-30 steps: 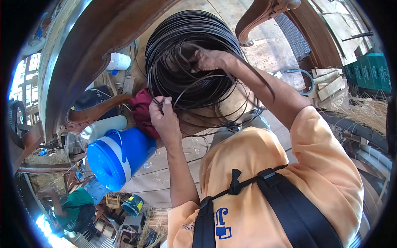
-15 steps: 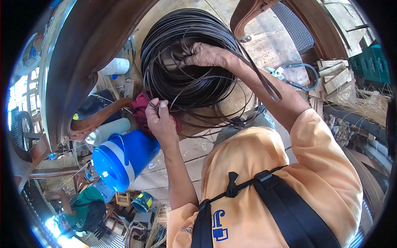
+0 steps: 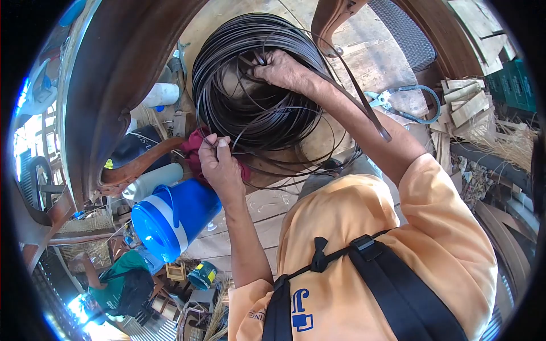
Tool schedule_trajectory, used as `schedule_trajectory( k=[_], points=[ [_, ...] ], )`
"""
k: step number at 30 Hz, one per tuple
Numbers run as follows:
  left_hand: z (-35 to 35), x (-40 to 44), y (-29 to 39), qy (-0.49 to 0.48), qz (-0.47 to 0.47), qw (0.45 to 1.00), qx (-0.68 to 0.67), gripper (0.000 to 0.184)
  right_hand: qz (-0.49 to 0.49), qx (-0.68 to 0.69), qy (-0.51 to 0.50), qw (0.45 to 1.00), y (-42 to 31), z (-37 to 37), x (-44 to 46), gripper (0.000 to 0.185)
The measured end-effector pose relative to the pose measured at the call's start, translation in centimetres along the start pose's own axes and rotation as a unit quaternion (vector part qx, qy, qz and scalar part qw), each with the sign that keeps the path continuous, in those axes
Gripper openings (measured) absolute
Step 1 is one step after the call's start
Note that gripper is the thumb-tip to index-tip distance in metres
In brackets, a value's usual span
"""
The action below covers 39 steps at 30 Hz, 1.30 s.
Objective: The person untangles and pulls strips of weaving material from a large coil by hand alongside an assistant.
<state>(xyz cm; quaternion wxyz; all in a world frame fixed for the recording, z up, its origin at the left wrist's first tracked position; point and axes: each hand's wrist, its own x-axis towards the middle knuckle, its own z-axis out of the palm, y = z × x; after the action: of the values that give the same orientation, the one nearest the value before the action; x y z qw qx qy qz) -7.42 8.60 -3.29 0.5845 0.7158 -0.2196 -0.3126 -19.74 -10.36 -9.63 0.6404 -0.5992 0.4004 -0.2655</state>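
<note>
A large coil of dark, flat strand [image 3: 261, 122] lies on the wooden surface in front of me. My left hand [image 3: 220, 162] pinches a strand at the coil's near left edge, thumb and forefinger together. Over the coil's opening, my right hand [image 3: 278, 71] has its fingers curled round some strand near the upper inner rim. One loose strand end hangs across my right forearm. Beside my left hand, a dark red cloth [image 3: 193, 150] is partly hidden behind it.
A blue lidded bucket [image 3: 176, 219] stands left of my left forearm. Carved wooden furniture [image 3: 108, 74] arches over the left side. Pliers [image 3: 382, 100] lie at right near wood scraps [image 3: 467, 105]. A person in green [image 3: 122, 281] is at lower left.
My right hand has moved up, from deeper in the coil to near its upper inner rim. The loose strand end has shifted along my right forearm. My left hand keeps its pinch.
</note>
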Motion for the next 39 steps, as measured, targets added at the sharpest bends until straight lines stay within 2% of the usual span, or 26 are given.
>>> schedule_trajectory(
  k=[7, 10, 11, 14, 21, 24, 27, 29, 31, 32, 33, 34, 35, 36, 37, 39],
  points=[
    [-0.1, -0.3, 0.4, -0.002, 0.000, 1.000, -0.005, 0.018, -0.002, 0.058, 0.047, 0.997, -1.0, -0.1, -0.8, 0.016],
    [0.0, -0.3, 0.5, 0.002, 0.004, 1.000, -0.004, 0.017, -0.060, 0.119, 0.049, 0.990, 0.1, 0.1, -0.3, 0.014],
    [0.1, -0.3, 0.6, 0.002, 0.003, 1.000, -0.006, 0.017, -0.032, 0.158, 0.039, 0.986, 0.1, 0.0, -0.5, 0.011],
    [-0.1, -0.1, 0.5, -0.009, 0.014, 1.000, -0.004, 0.018, -0.049, 0.217, 0.049, 0.974, 0.7, 0.1, -0.1, 0.009],
    [0.0, 0.7, 1.0, -0.015, 0.030, 0.999, -0.021, 0.018, -0.047, 0.198, 0.057, 0.977, -0.4, 0.4, -1.0, 0.010],
    [-0.1, 0.8, 1.2, -0.015, 0.033, 0.999, -0.012, 0.019, -0.062, 0.056, 0.097, 0.992, 0.8, 0.4, 0.1, 0.009],
    [0.1, 0.5, 1.3, -0.007, 0.020, 0.999, -0.030, 0.019, -0.212, -0.202, 0.191, 0.937, 1.2, 1.3, 0.2, 0.015],
    [0.2, 0.3, 1.3, 0.003, 0.011, 1.000, -0.029, 0.019, -0.212, -0.381, 0.136, 0.889, 3.0, 1.4, 1.8, 0.016],
    [0.0, 0.4, 1.2, -0.003, 0.005, 1.000, -0.023, 0.021, -0.158, -0.485, 0.056, 0.858, 3.6, 1.2, 2.5, 0.025],
    [-0.4, 0.6, 0.9, -0.012, 0.004, 1.000, -0.019, 0.023, -0.137, -0.533, 0.012, 0.835, 3.4, 1.2, 2.6, 0.030],
    [-0.7, 0.8, 0.5, -0.020, 0.003, 1.000, -0.014, 0.024, -0.149, -0.626, -0.009, 0.765, 3.2, 1.4, 2.6, 0.030],
    [-1.0, 1.3, -0.3, -0.007, 0.046, 0.999, 0.018, 0.027, -0.157, -0.710, -0.030, 0.685, 3.2, 1.7, 2.4, 0.031],
    [-1.2, 2.0, -1.3, 0.007, 0.088, 0.995, 0.050, 0.030, -0.062, -0.467, -0.133, 0.872, -1.2, 0.8, 0.2, 0.029],
    [-1.3, 2.4, -1.9, 0.021, 0.130, 0.988, 0.081, 0.033, -0.047, -0.460, -0.148, 0.874, -0.8, 1.2, 0.0, 0.029],
    [-1.0, 2.0, -1.4, 0.045, 0.208, 0.961, 0.176, 0.035, -0.031, -0.453, -0.164, 0.876, 0.1, 1.8, -0.1, 0.029],
    [0.6, 0.9, 1.2, 0.092, 0.355, 0.861, 0.352, 0.038, -0.018, -0.453, -0.202, 0.868, 0.0, 2.2, -0.7, 0.034]
  ],
)
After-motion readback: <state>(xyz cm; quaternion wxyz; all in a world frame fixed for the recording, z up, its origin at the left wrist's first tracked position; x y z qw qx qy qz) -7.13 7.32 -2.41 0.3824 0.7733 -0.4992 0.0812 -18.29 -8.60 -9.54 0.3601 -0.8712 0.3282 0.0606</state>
